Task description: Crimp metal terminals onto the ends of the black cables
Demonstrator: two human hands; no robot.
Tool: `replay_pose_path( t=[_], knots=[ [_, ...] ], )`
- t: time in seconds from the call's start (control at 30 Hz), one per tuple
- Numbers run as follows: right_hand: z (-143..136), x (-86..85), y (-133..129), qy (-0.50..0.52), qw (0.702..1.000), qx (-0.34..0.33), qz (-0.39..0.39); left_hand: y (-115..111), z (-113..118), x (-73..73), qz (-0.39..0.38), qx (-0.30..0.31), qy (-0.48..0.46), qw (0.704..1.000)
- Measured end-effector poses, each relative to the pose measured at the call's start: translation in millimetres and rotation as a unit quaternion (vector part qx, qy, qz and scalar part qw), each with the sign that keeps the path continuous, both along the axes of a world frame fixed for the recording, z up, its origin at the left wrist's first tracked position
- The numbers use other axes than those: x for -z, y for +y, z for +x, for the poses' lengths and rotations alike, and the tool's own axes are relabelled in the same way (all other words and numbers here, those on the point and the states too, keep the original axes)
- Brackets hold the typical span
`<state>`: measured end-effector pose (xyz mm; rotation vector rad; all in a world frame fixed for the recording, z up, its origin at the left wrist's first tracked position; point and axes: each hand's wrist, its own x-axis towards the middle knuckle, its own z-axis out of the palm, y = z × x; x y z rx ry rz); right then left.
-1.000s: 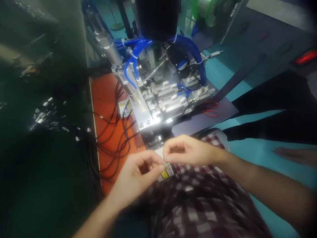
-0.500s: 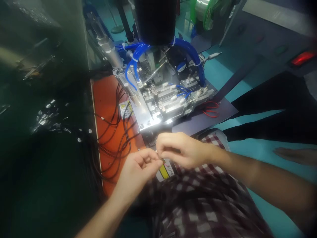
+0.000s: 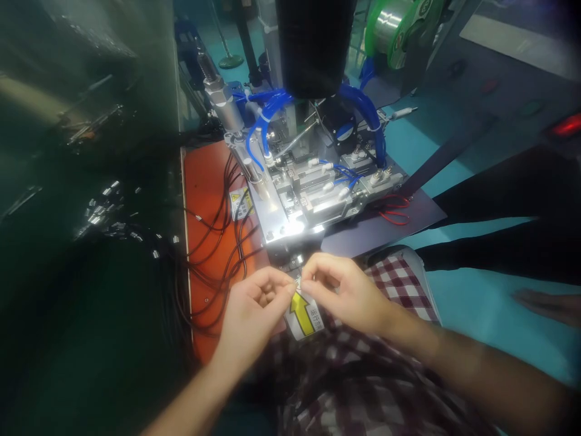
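My left hand (image 3: 261,303) is closed in a pinch of thumb and index finger, and what sits between the tips is too small to name. Close beside it, my right hand (image 3: 342,287) is pinched too, its fingertips nearly meeting the left ones. A white label with a yellow arrow (image 3: 303,315) shows just below the fingertips. Beyond the hands stands a metal machine fixture (image 3: 318,188) with blue air tubes (image 3: 272,106) and a bright front plate (image 3: 284,227).
Dark cables (image 3: 227,236) cross the orange board (image 3: 200,188) at left. Small shiny metal parts (image 3: 102,209) lie on the dark green surface. A green wire spool (image 3: 394,30) is at the top right. Another person's hand (image 3: 547,306) and dark-clothed legs (image 3: 499,242) show at right.
The whole view has shifted, so the machine appears farther right and slightly lower. My right hand's fingers have drawn back a little, and more of the yellow arrow shows.
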<state>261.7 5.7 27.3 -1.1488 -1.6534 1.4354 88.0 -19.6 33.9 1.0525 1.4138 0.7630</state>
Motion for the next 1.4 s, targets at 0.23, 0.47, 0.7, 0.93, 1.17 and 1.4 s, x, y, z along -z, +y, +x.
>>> replay_pose_path(
  t=[0.23,0.47,0.7,0.93,1.17,1.4],
  knots=[
    [-4,-1.7,0,0.055,0.986,0.027,-0.152,1,-1,-0.1,0.005,-0.004,-0.024,1.000],
    [-9,-6.7,-3,0.046,0.987,0.055,-0.147,0,2,-2.8,-0.027,-0.010,-0.034,0.999],
    [-12,-5.8,-4,0.107,0.973,0.075,-0.189,0,4,-1.8,-0.050,-0.027,-0.054,0.997],
    [-9,-4.4,0,0.117,0.970,0.058,-0.203,2,2,0.1,-0.065,-0.054,-0.113,0.990],
    [-7,0.9,-2,0.056,0.991,0.056,-0.109,3,4,-1.1,-0.043,-0.036,-0.092,0.994],
    [-9,3.7,-5,-0.026,0.995,0.081,-0.044,2,4,-2.9,-0.001,-0.018,-0.022,1.000]
  ],
)
